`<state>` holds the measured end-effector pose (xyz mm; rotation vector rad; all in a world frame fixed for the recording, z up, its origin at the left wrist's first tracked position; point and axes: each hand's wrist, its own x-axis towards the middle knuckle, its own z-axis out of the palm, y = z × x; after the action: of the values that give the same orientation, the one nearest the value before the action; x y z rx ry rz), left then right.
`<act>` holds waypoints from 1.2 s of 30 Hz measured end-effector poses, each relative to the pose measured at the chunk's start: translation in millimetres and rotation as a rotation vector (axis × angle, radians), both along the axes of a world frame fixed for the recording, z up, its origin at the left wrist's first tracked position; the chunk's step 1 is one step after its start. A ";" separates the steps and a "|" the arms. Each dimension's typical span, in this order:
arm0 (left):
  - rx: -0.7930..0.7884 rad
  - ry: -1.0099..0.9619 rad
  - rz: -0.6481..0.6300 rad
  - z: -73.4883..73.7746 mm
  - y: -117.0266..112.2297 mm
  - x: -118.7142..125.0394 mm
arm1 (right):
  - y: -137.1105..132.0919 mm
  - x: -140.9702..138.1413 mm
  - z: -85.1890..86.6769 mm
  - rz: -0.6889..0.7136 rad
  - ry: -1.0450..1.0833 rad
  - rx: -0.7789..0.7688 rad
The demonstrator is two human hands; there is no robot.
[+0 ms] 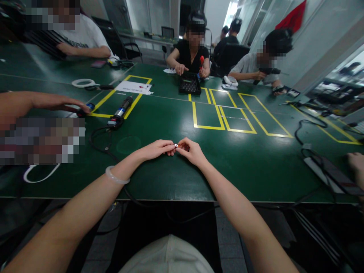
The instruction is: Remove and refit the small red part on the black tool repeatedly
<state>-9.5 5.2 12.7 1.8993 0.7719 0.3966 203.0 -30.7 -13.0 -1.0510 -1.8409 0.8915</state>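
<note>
Above the near part of the green table [170, 174], my left hand [160, 148] and my right hand [192, 151] meet at their fingertips. Between them is a tiny object [176, 146] with a pale spot, a dark part and an orange tint; its kind is too small to make out. Both hands are closed in a pinch on it, and the fingers cover most of it. A pale bangle [116, 176] circles my left wrist.
A cylindrical tool [122, 110] with a black cable lies left of centre, near a white sheet [133, 87]. Yellow tape rectangles [209, 127] mark the table. A co-worker opposite touches a black tray [190, 84]. Another person's hand [64, 103] reaches in at left; cables lie right.
</note>
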 end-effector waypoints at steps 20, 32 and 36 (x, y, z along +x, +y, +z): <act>0.044 0.025 0.005 -1.2 -0.2 -0.2 | 1.4 0.9 -1.1 -0.032 -0.011 0.045; 0.858 0.343 0.809 18.9 33.7 -75.5 | 2.9 3.5 -2.6 -0.064 -0.007 0.041; 0.768 0.628 1.174 13.4 46.9 -123.0 | 4.0 2.6 -4.3 -0.062 -0.022 0.033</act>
<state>-132.5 52.1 26.1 2.0562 2.4439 0.9096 205.6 -26.7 -17.2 -1.0953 -1.8249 0.8132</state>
